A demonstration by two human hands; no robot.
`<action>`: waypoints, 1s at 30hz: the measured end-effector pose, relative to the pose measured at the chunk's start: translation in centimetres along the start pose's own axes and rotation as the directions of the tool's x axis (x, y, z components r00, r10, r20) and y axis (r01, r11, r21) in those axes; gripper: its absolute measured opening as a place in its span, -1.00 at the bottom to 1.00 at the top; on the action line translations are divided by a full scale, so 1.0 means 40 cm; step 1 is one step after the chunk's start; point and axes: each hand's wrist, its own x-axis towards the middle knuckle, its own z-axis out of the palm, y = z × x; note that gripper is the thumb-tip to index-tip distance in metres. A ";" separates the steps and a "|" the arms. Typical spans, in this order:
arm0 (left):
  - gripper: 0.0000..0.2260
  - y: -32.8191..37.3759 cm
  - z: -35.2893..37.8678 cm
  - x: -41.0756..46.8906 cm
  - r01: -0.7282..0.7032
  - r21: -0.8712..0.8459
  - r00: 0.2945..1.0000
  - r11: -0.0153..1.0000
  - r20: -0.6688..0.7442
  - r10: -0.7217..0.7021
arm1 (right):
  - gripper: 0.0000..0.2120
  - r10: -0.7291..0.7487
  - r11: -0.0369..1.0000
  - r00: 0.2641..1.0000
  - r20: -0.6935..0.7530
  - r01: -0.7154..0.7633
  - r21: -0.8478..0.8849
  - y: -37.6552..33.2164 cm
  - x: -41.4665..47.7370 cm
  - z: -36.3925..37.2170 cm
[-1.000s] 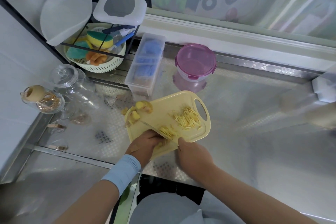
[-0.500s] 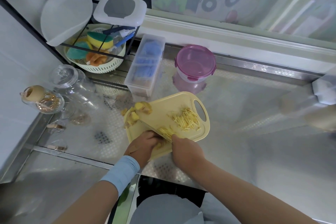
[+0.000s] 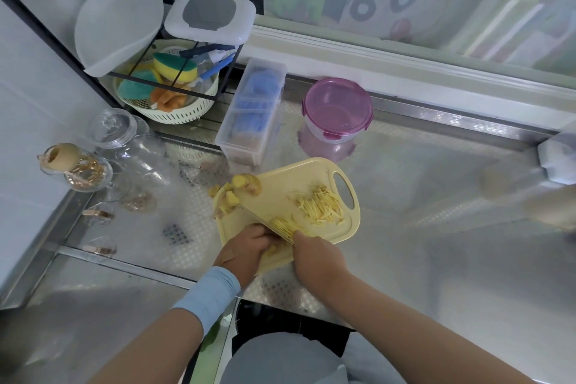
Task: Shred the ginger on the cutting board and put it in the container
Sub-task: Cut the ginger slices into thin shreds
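On the metal table (image 3: pixel 436 196), a yellow cutting board (image 3: pixel 280 190) lies just in front of a round container (image 3: pixel 338 109) with its pink lid closed. Left hand (image 3: pixel 246 246), fingers curled, pins a ginger piece (image 3: pixel 276 249) at the board's near edge; right hand (image 3: pixel 314 256) is wrapped around the knife (image 3: pixel 265 218), blade against that piece. Ginger shreds (image 3: pixel 318 206) lie piled beside the board's handle hole, uncut chunks (image 3: pixel 246 185) at its far left corner
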 end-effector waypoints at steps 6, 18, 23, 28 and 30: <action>-0.57 0.002 -0.003 0.003 0.019 -0.037 1.000 0.999 -0.002 -0.020 | -0.92 -0.010 1.000 1.000 0.007 0.010 0.015 0.002 0.002 0.001; -0.62 -0.007 0.008 0.000 -0.006 -0.030 0.999 1.000 -0.039 0.005 | -0.90 -0.008 1.000 1.000 0.013 0.008 -0.004 0.018 -0.029 0.001; -0.59 -0.007 0.008 0.000 -0.005 -0.035 0.999 0.999 -0.041 0.003 | -0.91 0.000 1.000 1.000 0.009 0.000 0.008 0.008 -0.005 -0.002; -0.78 -0.008 0.013 -0.002 0.025 0.011 0.997 1.000 -0.069 -0.025 | -0.97 -0.010 0.999 1.000 -0.001 0.010 0.049 0.023 -0.038 -0.004; -0.71 -0.007 0.018 -0.003 0.055 -0.021 0.995 0.998 -0.085 -0.056 | -0.96 -0.027 0.999 1.000 -0.001 0.027 0.028 0.030 -0.054 -0.002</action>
